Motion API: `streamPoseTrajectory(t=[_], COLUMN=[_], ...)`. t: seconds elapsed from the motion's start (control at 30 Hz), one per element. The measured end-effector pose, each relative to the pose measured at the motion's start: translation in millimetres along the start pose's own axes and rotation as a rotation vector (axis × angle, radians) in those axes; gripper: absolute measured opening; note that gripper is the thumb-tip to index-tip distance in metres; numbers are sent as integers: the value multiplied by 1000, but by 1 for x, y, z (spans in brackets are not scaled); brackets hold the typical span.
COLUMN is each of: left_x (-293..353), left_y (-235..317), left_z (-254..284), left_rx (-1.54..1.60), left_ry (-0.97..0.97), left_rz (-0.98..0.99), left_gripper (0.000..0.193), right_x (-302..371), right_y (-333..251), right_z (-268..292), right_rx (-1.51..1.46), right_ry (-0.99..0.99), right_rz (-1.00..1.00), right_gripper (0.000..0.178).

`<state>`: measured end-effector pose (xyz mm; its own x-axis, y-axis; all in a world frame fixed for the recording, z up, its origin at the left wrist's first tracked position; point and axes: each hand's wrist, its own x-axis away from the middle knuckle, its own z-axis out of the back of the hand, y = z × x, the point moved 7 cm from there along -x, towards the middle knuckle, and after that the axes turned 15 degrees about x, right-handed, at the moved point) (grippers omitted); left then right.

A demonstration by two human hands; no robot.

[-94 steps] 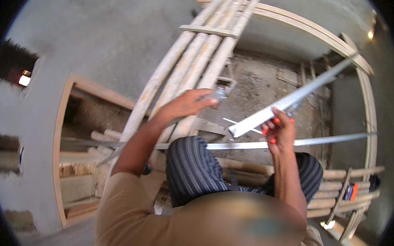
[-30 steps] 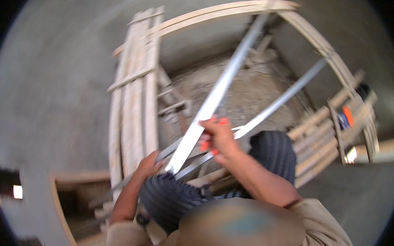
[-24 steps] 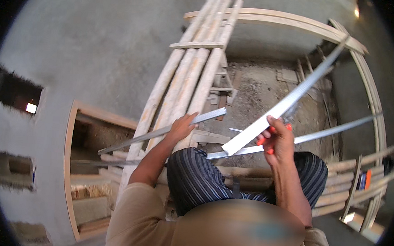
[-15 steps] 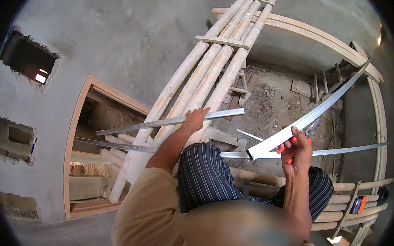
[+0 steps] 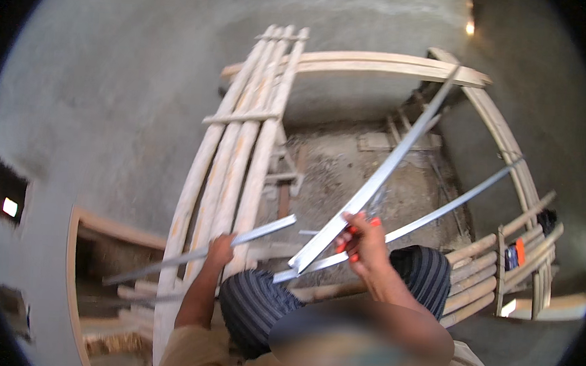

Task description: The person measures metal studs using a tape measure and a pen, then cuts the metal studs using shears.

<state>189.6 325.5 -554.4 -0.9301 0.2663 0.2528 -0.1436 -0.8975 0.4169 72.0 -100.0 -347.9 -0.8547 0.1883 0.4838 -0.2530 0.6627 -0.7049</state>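
My left hand (image 5: 220, 251) is closed round a thin metal profile (image 5: 263, 229) lying slantwise across the log platform. My right hand (image 5: 368, 244) is closed round the near end of a long, pale metal channel (image 5: 373, 181), which rises away to the far right. Red handles (image 5: 351, 245) of a hand tool show between the same fingers; the rest is mostly hidden, so its kind is unclear. Beneath that channel, another metal strip (image 5: 439, 213) runs from beside my knees out to the right.
Bound logs form a platform (image 5: 241, 146) on the left, and more logs (image 5: 478, 275) lie at the right. Wooden beams (image 5: 381, 64) span the far side. Below is a rubble-strewn floor (image 5: 335, 159). A door frame (image 5: 73, 270) stands at the left; an orange-and-blue object (image 5: 515, 255) rests on the right logs.
The view has swung, so the scene sits lower and further left. Both hands keep their hold on the metal pieces. The channel in my right hand now points more steeply away.
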Motion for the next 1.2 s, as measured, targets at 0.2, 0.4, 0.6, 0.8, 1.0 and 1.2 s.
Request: streamPoseTrajectory(t=[0.2,0.4,0.6,0.8,1.0,1.2], left_x=[5,9,32,5,-36,-23], left_y=[8,22,25,46,189,360], left_z=[5,10,33,41,67,75], left_rx=[-30,-2,-40,180,1015,1000], left_ry=[-34,0,11,221,-229,-763], left_rz=[72,7,87,-165,58,-75], left_gripper=[63,73,81,74,57,70], right_x=[4,8,8,6,-7,6], right_y=[-8,-6,7,-4,6,-8], right_z=[-9,-4,-20,-9,3,-2], right_rx=[29,68,56,82,78,38], right_ry=[-24,-46,-55,-2,26,-2], right_rz=[10,63,39,5,-24,98], right_gripper=[22,19,10,16,18,17])
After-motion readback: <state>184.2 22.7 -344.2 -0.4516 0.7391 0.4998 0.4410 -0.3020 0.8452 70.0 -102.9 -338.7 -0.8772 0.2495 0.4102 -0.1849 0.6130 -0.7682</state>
